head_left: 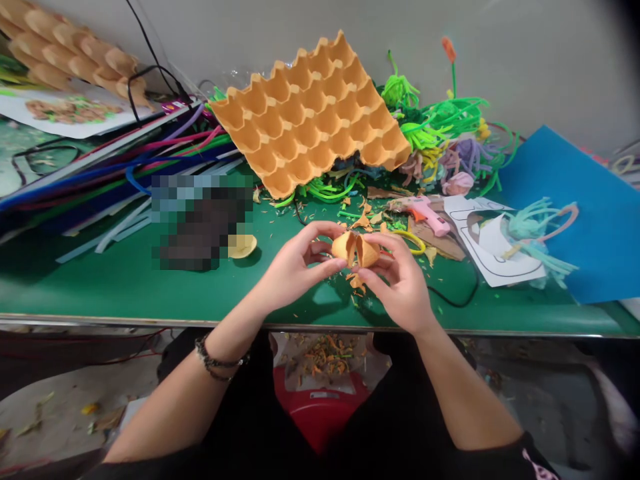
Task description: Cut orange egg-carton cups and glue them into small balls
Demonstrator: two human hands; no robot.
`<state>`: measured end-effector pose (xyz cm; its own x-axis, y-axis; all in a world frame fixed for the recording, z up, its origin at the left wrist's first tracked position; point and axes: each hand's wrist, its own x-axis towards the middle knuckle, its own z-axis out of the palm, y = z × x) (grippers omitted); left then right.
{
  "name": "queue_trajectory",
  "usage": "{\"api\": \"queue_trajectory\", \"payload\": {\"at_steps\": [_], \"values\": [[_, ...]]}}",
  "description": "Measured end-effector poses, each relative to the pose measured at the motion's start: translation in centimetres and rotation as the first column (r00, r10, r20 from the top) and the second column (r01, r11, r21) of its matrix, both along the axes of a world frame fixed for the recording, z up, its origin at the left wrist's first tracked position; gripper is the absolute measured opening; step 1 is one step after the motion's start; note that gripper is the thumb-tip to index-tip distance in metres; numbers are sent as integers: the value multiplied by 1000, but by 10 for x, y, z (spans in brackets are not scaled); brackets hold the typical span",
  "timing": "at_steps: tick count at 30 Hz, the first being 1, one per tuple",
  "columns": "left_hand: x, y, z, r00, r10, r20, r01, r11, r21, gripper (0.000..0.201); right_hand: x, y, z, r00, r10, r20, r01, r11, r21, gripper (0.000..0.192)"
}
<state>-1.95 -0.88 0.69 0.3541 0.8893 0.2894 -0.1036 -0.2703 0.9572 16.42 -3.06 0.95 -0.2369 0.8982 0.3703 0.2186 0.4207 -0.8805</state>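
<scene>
In the head view, a small orange egg-tray cup piece (356,250) is held just above the near part of the green worktop (100,287). It is a cut-out cup of moulded pulp, split down the middle so that two rounded lobes stand side by side, with ragged cut edges. Orange scraps (357,281) lie on the worktop right beneath it.

The left hand (295,267) is curled, thumb and fingertips pinching the left lobe of the piece. The right hand (400,283) is likewise closed on the right lobe, its fingers bent around it from the side and below. A dark beaded bracelet (217,360) sits on the left wrist.

Behind the hands, a whole orange egg tray (313,113) leans tilted on a heap of green pipe cleaners (430,127). A pink glue gun (425,212) lies to the right, near a blue sheet (590,213). A loose cut cup (242,247) rests on the worktop to the left, beside a blurred-out patch.

No writing or brand can be read anywhere.
</scene>
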Motion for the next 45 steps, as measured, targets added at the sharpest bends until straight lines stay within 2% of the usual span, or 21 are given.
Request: {"api": "queue_trajectory", "payload": {"at_steps": [5,10,18,23,28,30,34,37,40,45], "values": [[3,-1,0,999,7,-36,-5,999,48,37,0,-1,1,994,-33,105,23,995,92,34],[2,0,-2,989,84,-119,-70,991,112,37,2,-1,2,996,-6,91,-2,996,86,36],[6,-1,-3,1000,3,-20,-3,1000,2,38,0,0,2,995,-14,102,3,994,113,34],[4,1,-5,1000,-1,-25,1,1000,14,39,2,2,0,996,42,75,-48,996,75,36],[3,0,-5,1000,5,-31,0,989,149,39,4,3,-2,998,59,-12,-58,997,52,27],[2,0,-4,996,45,-78,-27,974,223,39,4,2,-1,999,44,-7,-44,998,53,28],[0,0,-2,961,170,-219,-66,908,414,40,4,1,0,997,3,78,-6,999,43,37],[-2,1,-1,952,199,-234,-50,853,520,38,4,1,2,991,-7,133,-6,995,102,38],[-2,2,-1,961,186,-202,-43,829,558,37,4,1,3,989,-6,145,-17,987,159,39],[-4,2,-2,974,130,-185,-4,827,562,40,5,3,0,995,34,99,-55,974,218,42]]}}
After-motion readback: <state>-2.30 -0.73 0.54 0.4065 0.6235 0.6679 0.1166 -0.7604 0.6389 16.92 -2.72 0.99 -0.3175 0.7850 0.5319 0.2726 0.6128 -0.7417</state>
